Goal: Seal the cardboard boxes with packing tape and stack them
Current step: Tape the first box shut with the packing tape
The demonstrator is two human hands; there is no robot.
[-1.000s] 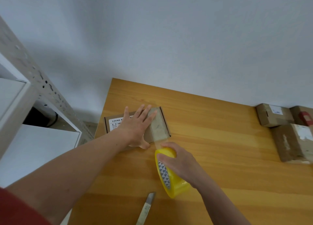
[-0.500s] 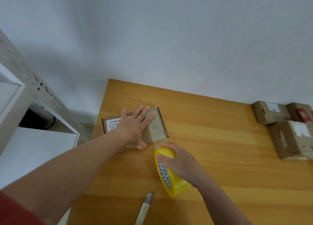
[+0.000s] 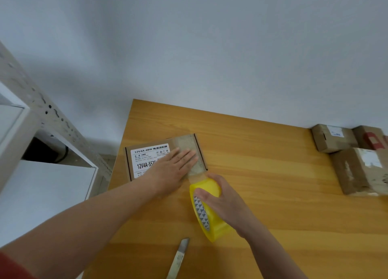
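Head view: box point(image 3: 150, 155) at desk's point(image 3: 273, 184) 10 o'clock corner, long axis 9–3. Left hand point(image 3: 174, 169) lies flat, fingers point(image 3: 189, 154) straight, pressing the strip point(image 3: 192, 143). Right hand point(image 3: 225, 202) grips the roll point(image 3: 218, 229) at the box's 5 o'clock. Knife point(image 3: 178, 257) at 6 o'clock, nearer the right hand.

Soft, bright light is filling the scene evenly. A broad, faint shadow is lying low on the pale grey wall point(image 3: 88, 85). The orange wooden tabletop point(image 3: 273, 194) is showing a mild sheen. The wide lens is bending the white perforated metal shelf frame point(image 3: 52, 115) at the left edge, and the brown cardboard boxes point(image 3: 352, 169) at the right are looking soft.
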